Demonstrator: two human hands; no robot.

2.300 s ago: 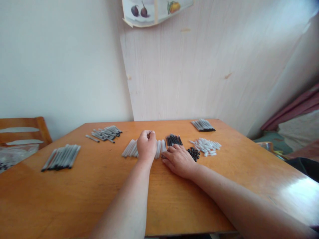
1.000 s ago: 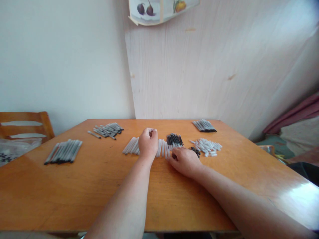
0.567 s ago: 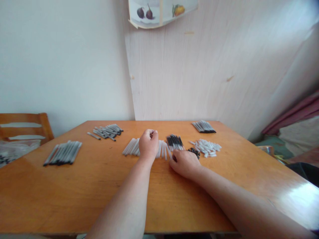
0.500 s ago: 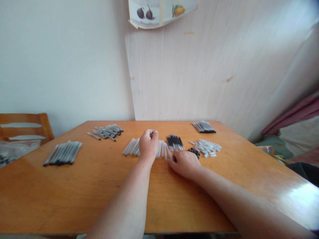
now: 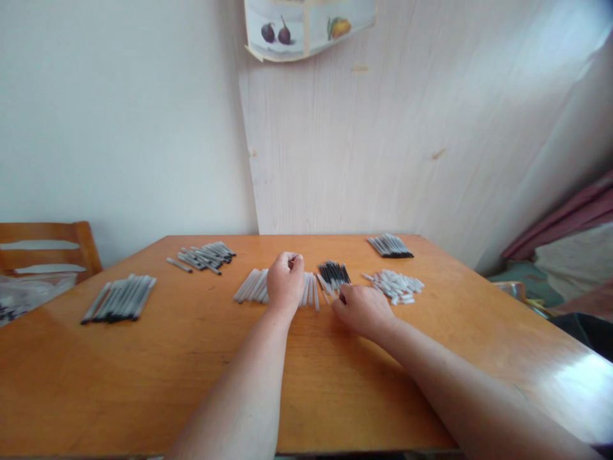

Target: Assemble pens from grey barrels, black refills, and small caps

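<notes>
Head view: my left hand [image 5: 285, 282], mid-frame, has its fingers curled into a loose fist over the white tubes [image 5: 253, 285]; whether it pinches one I cannot tell. My right hand [image 5: 363, 308], just right of it, has fingers bent down with the tips at the black refills [image 5: 334, 273]. Right of that lie white caps [image 5: 395, 285]. Pen bundles [image 5: 118, 298] sit at left on the table [image 5: 143, 370].
</notes>
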